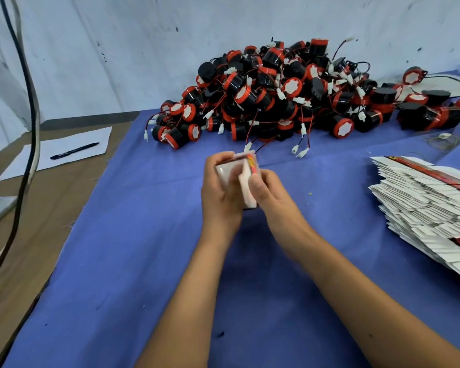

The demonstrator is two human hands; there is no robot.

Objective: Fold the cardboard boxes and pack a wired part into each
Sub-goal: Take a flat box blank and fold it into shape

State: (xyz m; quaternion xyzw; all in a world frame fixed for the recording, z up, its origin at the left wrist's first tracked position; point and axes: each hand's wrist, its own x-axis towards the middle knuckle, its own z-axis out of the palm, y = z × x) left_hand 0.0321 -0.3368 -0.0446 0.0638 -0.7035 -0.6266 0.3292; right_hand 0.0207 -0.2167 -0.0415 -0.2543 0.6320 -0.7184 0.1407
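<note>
White cardboard box sat clamped between the left hand and right hand, fingers closed on it just in front of the wired-parts pile, likely steadying its walls for folding, flat blanks stacked to the pile's right.

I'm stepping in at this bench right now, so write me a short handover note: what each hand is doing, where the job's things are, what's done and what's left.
Left hand: gripping the small box from its left side, above the blue cloth.
Right hand: on the same box, thumb pressing a white flap; the image is blurred there.
Pile of wired parts: at the back of the cloth, black and red with white plugs.
Stack of flat boxes: at the right edge, unfolded.
Done: one box partly formed. I cannot tell whether a part is inside it.
Left: finish this box, then fold and fill the rest. No finished boxes are in view.
</note>
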